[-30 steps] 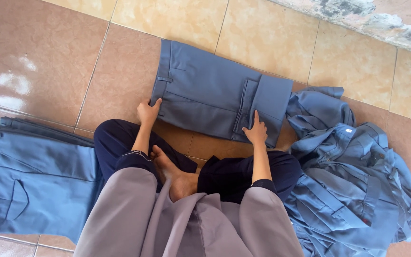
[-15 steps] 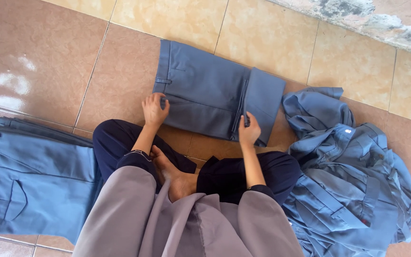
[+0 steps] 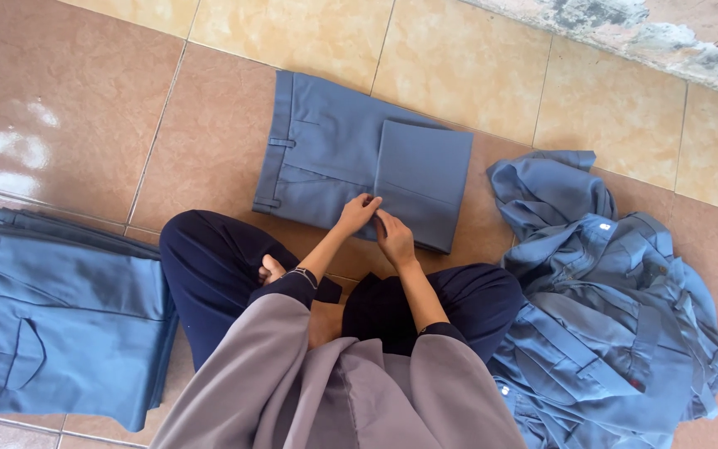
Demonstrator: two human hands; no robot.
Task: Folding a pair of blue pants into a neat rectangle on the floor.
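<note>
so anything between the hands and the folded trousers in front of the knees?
Nothing visible. The left hand and right hand both rest directly on the near edge of the folded blue trousers. The folded stack and the crumpled pile lie off to either side.

Stack of folded blue trousers (image 3: 51,324) cut off by left and bottom edges. Heap of unfolded blue garments (image 3: 617,316) runs off the bottom edge. Near edge of the folded trousers (image 3: 334,158) hidden beneath left hand (image 3: 357,214) and right hand (image 3: 394,239). Fingertip grip indiscernible.
</note>
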